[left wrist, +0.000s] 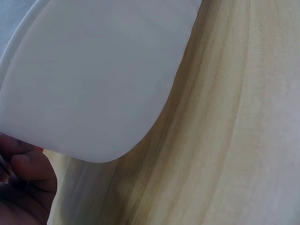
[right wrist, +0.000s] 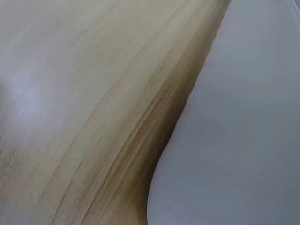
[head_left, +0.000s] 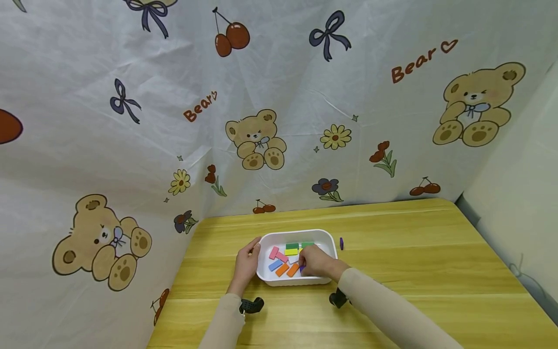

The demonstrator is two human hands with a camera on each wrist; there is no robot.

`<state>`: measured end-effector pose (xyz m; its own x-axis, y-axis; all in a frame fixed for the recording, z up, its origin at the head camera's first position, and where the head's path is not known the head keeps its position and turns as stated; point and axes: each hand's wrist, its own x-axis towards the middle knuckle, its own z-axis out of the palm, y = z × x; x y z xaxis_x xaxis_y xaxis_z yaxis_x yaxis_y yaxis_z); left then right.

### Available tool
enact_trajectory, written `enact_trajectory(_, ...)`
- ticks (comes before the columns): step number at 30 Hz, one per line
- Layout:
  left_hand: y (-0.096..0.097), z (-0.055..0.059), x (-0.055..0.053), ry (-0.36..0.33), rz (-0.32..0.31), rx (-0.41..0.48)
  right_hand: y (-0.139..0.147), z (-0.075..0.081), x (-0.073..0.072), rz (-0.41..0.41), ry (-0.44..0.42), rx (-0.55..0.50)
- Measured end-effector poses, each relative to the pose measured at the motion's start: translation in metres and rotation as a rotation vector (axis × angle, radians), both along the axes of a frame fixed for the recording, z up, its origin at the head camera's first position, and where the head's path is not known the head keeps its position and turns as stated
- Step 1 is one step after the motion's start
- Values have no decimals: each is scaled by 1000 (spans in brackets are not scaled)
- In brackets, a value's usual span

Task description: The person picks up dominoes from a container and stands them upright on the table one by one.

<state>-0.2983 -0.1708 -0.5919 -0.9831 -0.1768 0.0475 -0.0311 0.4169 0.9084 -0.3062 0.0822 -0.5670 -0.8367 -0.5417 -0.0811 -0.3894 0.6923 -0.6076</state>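
A white plastic tray (head_left: 298, 282) stands on the wooden table, holding several small flat blocks. My left hand (head_left: 247, 264) grips its left end at the rim; in the left wrist view that hand (left wrist: 30, 176) shows at the lower left. Reaching over the right side, my right hand (head_left: 317, 261) has its fingertips down among the blocks. They pinch a purple block (head_left: 302, 269), mostly covered by the fingers. Beside it lie an orange block (head_left: 293, 270), a white block (head_left: 294, 259), a blue block (head_left: 275, 265), a yellow block (head_left: 291, 252), a pink block (head_left: 273, 252) and a green block (head_left: 292, 246).
Just right of the tray, another purple piece (head_left: 342, 243) is on the wooden table (head_left: 405, 252). A patterned cloth (head_left: 301, 97) with bears hangs behind and to the left. Black wrist devices show below both hands. The right wrist view shows only tray wall and tabletop.
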Motion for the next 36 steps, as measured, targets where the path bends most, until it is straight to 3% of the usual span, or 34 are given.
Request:
enact_trajectory(14,0,-3,-1,-9,5,1,2,5,-1,14,-14,-43)
enact_trajectory(22,1,-1,0,-14,8,-12,4,9,-6,6,10,-132)
enact_trajectory(36,1,-1,-1,-23,14,-9,10,25,-11,-41,-50,-213)
